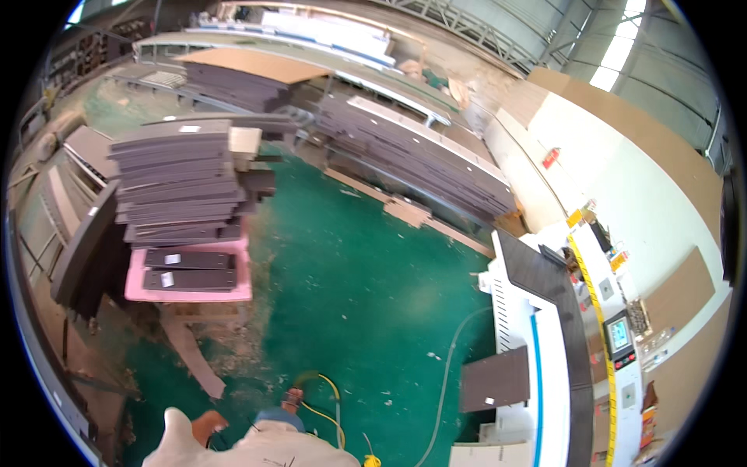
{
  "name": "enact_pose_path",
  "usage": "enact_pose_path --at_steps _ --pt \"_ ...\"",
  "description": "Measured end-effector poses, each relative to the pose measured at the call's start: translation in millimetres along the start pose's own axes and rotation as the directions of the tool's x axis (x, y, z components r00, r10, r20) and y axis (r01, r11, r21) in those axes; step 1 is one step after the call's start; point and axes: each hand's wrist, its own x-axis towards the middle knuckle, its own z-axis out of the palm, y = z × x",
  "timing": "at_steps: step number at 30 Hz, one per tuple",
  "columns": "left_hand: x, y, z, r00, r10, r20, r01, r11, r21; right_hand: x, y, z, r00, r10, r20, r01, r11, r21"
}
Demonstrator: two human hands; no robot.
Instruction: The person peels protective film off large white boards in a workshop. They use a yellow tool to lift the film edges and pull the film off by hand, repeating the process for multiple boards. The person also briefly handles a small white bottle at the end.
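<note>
My left hand (208, 426) hangs low at the bottom edge, below a pale sleeve (176, 432). It looks blurred and partly cut off by my clothing, so its fingers do not show well enough to tell what, if anything, they hold. My right hand is out of the picture. Ahead to the left rises a tall stack of dark brown panels (179, 187). In front of it, two short dark panels (191, 279) with white labels lie on a pink board (136, 289). A foot (292, 398) of mine shows on the green floor (342, 296).
On the right stands a white machine with a dark bed (545, 272), a brown panel (495, 380) and a small control screen (619, 335). A yellow hose (333, 385) and a pale hose (446, 373) cross the floor. Long panel stacks (412, 148) line the back.
</note>
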Motion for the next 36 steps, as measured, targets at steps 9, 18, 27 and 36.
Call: enact_pose_path --at_steps 9,18,27,36 --pt "69 407 -261 0.793 0.477 -0.378 -0.447 0.878 0.17 147 -70 -164 0.889 0.403 -0.217 -0.351 0.904 0.243" --pt "164 670 -318 0.83 0.482 -0.281 -0.539 0.823 -0.181 349 -265 -205 0.881 0.473 -0.023 -0.417 0.797 0.436" --pt "246 840 -471 0.869 0.444 -0.218 -0.479 0.867 -0.14 577 -684 -371 0.918 -0.383 0.1 -0.054 0.129 0.99" --pt "393 1172 -608 0.986 0.166 -0.007 -0.163 0.958 -0.237 752 -1063 -439 0.792 -0.581 0.188 -0.108 0.17 0.98"
